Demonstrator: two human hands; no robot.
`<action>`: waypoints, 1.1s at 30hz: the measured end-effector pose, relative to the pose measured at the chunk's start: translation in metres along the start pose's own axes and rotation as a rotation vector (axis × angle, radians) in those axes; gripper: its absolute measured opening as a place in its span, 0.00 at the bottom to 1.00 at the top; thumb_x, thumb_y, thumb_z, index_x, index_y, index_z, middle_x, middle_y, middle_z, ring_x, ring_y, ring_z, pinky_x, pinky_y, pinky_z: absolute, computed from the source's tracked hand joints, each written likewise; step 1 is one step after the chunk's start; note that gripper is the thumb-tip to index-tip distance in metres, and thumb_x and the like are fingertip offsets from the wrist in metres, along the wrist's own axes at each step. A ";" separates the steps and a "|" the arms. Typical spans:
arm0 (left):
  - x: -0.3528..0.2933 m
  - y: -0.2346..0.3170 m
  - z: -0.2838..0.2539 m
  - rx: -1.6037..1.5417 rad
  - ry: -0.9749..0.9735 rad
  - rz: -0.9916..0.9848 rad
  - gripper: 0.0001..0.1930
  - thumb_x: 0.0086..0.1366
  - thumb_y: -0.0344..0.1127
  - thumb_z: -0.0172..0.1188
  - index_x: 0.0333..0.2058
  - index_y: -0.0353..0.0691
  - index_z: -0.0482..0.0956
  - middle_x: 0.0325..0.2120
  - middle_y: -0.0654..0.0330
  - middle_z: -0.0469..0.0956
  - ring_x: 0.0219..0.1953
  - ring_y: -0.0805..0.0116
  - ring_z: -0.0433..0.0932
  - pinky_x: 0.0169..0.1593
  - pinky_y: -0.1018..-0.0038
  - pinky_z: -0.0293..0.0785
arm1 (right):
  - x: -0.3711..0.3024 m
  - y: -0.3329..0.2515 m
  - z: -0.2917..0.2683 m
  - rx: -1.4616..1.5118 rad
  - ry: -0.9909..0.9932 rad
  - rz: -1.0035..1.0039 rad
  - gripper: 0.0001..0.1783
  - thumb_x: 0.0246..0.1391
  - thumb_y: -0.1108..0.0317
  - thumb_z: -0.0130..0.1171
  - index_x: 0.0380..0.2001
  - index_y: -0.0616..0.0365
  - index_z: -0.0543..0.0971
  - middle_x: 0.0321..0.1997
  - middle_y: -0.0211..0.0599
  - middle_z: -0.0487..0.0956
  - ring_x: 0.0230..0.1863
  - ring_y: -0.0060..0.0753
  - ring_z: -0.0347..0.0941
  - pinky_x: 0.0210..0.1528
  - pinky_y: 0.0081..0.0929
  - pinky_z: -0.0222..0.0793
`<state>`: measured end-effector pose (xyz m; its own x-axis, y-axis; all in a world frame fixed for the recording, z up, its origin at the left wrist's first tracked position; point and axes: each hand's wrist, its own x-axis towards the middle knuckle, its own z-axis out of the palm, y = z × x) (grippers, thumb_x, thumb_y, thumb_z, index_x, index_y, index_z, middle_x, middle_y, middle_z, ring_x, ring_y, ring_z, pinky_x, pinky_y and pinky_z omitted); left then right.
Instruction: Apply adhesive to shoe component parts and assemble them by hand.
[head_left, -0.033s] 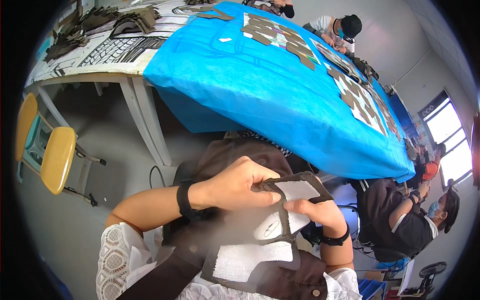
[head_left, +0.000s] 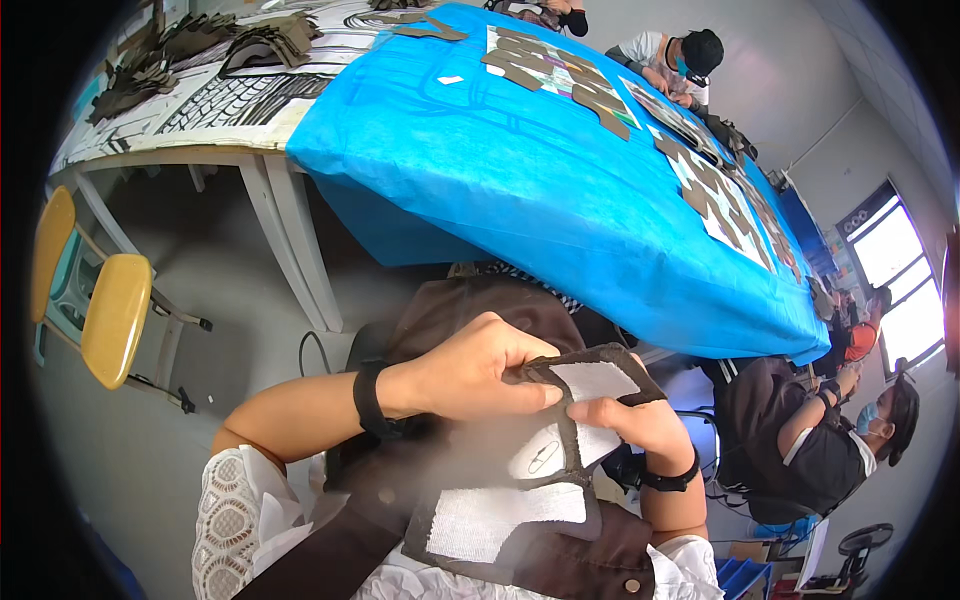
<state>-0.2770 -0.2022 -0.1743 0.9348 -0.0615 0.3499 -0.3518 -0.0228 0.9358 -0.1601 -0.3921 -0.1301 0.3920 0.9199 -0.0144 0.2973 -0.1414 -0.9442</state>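
Head view shows the left hand (head_left: 478, 370) and right hand (head_left: 635, 425) each pinching the dark brown fabric panel with white lining patches (head_left: 545, 455), held up over the lap, apparently for close inspection, below the blue-covered bench (head_left: 560, 190).

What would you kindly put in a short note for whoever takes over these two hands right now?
Left hand: pinching the top edge of the brown fabric piece.
Right hand: gripping its right side, thumb on a white lining patch.
The piece is held over the lap, below the blue-covered table.
Done: many brown pieces lie on the table.
Left: the held piece is not yet set down.
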 end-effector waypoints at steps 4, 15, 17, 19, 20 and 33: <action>0.002 -0.004 -0.002 -0.116 -0.064 -0.224 0.12 0.61 0.35 0.61 0.36 0.30 0.82 0.26 0.66 0.80 0.28 0.84 0.72 0.31 0.78 0.70 | 0.003 0.001 0.000 0.027 -0.004 -0.002 0.13 0.46 0.73 0.62 0.37 0.67 0.80 0.23 0.31 0.77 0.26 0.18 0.65 0.29 0.23 0.61; 0.001 0.005 -0.001 -0.186 -0.056 -0.311 0.12 0.60 0.33 0.62 0.36 0.29 0.83 0.25 0.68 0.78 0.27 0.85 0.70 0.30 0.79 0.68 | 0.004 0.001 0.002 -0.041 0.000 0.015 0.10 0.47 0.72 0.60 0.32 0.68 0.80 0.19 0.34 0.75 0.23 0.21 0.66 0.28 0.24 0.62; 0.001 0.005 0.002 -0.155 -0.039 -0.305 0.12 0.60 0.33 0.61 0.37 0.29 0.82 0.25 0.69 0.78 0.27 0.85 0.70 0.31 0.79 0.68 | 0.003 0.003 0.002 -0.079 -0.005 0.005 0.10 0.47 0.72 0.60 0.30 0.69 0.80 0.18 0.35 0.75 0.22 0.21 0.66 0.27 0.25 0.62; 0.002 0.003 0.005 -0.214 -0.003 -0.257 0.08 0.64 0.32 0.62 0.35 0.31 0.81 0.26 0.72 0.74 0.29 0.87 0.65 0.31 0.82 0.62 | 0.001 0.006 0.003 -0.072 0.085 -0.083 0.10 0.47 0.71 0.59 0.29 0.69 0.80 0.16 0.38 0.73 0.19 0.24 0.66 0.24 0.27 0.61; 0.003 0.002 0.006 -0.214 -0.003 -0.257 0.08 0.64 0.32 0.62 0.35 0.31 0.81 0.26 0.72 0.74 0.29 0.87 0.65 0.31 0.82 0.62 | 0.001 0.007 0.003 -0.071 0.086 -0.083 0.10 0.47 0.71 0.59 0.29 0.69 0.80 0.16 0.38 0.73 0.19 0.24 0.66 0.24 0.27 0.61; 0.010 0.000 0.002 -0.296 -0.008 -0.300 0.09 0.59 0.31 0.60 0.36 0.32 0.82 0.29 0.67 0.80 0.31 0.83 0.72 0.38 0.81 0.68 | -0.001 0.006 0.010 0.008 0.219 -0.078 0.13 0.54 0.69 0.60 0.38 0.68 0.81 0.21 0.32 0.76 0.25 0.18 0.66 0.27 0.25 0.62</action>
<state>-0.2675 -0.2050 -0.1709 0.9928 -0.1031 0.0610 -0.0338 0.2472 0.9684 -0.1674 -0.3897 -0.1397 0.5476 0.8266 0.1299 0.3280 -0.0693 -0.9421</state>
